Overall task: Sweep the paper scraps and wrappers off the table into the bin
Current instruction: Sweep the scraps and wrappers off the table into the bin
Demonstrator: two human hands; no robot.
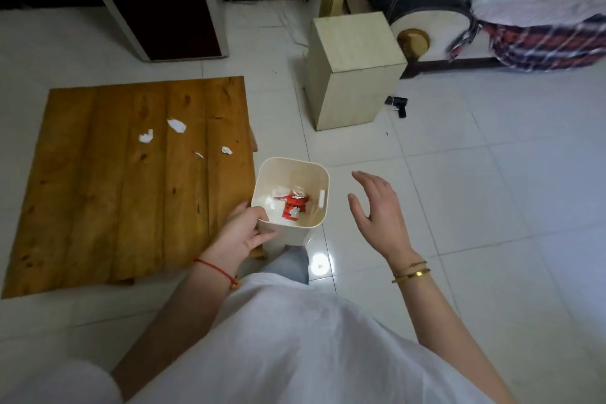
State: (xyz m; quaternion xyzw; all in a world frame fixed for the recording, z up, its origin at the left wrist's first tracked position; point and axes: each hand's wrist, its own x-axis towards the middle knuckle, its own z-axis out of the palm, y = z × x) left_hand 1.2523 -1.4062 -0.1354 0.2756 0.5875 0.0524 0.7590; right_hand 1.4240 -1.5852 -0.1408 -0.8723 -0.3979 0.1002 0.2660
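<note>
Left hand [244, 233] grips the bin [290, 203] rim — right hand [377, 210] spread open, holding nothing.

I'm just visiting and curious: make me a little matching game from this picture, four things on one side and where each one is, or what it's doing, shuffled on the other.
Things:
1. left hand
2. right hand
3. red wrapper
4. white paper scraps

Places or states:
A. lying on the wooden table
B. open, in the air above the tiled floor, touching nothing
C. gripping the near rim of the bin
D. lying inside the bin

Pairs: 1-C, 2-B, 3-D, 4-A
</note>
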